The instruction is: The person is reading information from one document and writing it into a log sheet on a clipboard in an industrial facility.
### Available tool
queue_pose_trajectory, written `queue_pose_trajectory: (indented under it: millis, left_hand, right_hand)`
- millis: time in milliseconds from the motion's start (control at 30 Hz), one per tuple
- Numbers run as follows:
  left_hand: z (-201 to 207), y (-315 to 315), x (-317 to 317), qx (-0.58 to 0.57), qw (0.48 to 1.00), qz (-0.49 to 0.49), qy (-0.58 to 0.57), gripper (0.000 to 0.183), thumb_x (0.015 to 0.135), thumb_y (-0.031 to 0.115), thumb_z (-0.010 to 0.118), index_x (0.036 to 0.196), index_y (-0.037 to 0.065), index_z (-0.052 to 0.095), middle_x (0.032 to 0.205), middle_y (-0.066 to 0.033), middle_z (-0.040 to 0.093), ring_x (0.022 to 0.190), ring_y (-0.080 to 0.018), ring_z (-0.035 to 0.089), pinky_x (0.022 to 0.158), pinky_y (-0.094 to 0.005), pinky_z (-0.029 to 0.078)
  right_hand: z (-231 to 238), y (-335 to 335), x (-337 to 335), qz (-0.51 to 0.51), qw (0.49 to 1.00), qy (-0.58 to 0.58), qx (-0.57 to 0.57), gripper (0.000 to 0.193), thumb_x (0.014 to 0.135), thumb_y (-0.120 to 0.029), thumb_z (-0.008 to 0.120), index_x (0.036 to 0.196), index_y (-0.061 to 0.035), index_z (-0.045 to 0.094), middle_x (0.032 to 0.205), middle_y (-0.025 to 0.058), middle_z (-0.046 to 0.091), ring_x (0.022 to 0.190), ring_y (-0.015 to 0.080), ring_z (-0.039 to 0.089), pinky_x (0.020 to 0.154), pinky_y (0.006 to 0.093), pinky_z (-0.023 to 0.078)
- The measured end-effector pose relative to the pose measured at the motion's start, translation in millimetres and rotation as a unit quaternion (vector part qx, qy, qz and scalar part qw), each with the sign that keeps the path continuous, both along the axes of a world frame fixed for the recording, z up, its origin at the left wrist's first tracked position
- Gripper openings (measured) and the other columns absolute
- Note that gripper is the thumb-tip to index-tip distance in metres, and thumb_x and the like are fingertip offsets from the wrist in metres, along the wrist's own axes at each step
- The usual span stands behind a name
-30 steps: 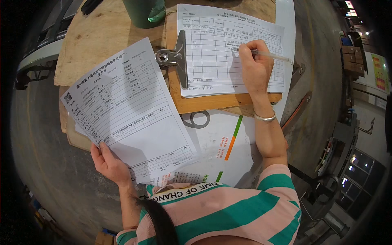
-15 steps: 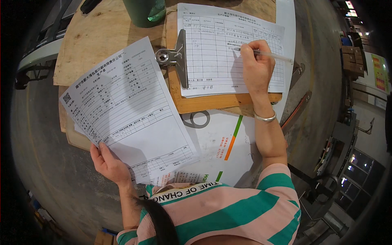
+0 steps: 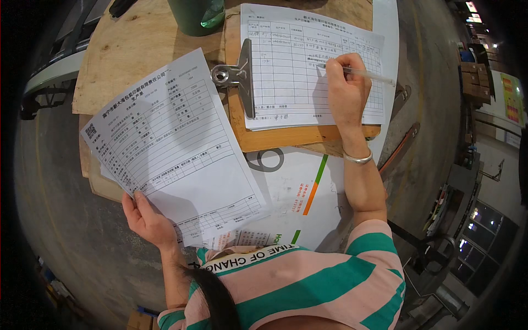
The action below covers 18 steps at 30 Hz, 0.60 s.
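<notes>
Between the thumb and fingers of my left hand [image 3: 150, 221] is the lower left edge of a printed sheet [image 3: 181, 143], tilted over the table's left side. My right hand [image 3: 348, 91] is closed round a clear-barrelled pen [image 3: 369, 75]. Its tip meets a table form [image 3: 286, 88] partly filled with handwriting. Under the form lies a brown clipboard [image 3: 308, 139], whose metal clip [image 3: 246, 77] grips the papers along their left edge. A silver bangle [image 3: 358, 158] circles my right wrist.
A green container [image 3: 195, 16] stands at the far side of the wooden table [image 3: 126, 44]. Near my body lies a white printed sheet [image 3: 286, 192] with green and orange stripes. Stacked cardboard boxes [image 3: 474, 80] stand off to the right.
The pen tip has shifted very slightly along the written row of the form. My left hand and its sheet stay almost where they were.
</notes>
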<state>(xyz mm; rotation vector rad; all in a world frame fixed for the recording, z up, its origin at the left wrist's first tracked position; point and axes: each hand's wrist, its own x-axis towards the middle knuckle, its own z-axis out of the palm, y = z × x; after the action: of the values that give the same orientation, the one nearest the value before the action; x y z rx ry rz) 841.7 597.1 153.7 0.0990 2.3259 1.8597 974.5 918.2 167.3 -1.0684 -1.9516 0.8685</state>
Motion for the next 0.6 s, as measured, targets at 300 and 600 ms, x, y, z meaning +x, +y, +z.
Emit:
queue_pose_trajectory:
  millis: [300,600]
  left_hand:
    - [0.5,0.9,0.8,-0.004,1.000,0.007,0.002,0.027,0.089,0.011,0.040,0.108,-0.007,0.046,0.096,-0.0083,0.055,0.083,-0.0110,0.049,0.074,-0.0207,0.039]
    - [0.8,1.3,0.4,-0.009,1.000,0.005,0.004,0.025,0.089,0.009,0.039,0.107,-0.008,0.045,0.097,-0.0093,0.054,0.083,-0.0109,0.048,0.075,-0.0208,0.039]
  right_hand:
    - [-1.0,0.8,0.7,0.005,1.000,0.011,-0.016,0.010,0.076,-0.006,0.054,0.069,-0.0012,0.048,0.056,0.0004,0.050,0.052,0.0058,0.043,0.046,0.0215,0.036]
    - [3.0,-1.1,4.7,-0.036,0.999,0.021,0.003,0.010,0.077,-0.007,0.055,0.071,-0.0012,0.049,0.057,0.0003,0.050,0.054,0.0063,0.045,0.048,0.0214,0.037]
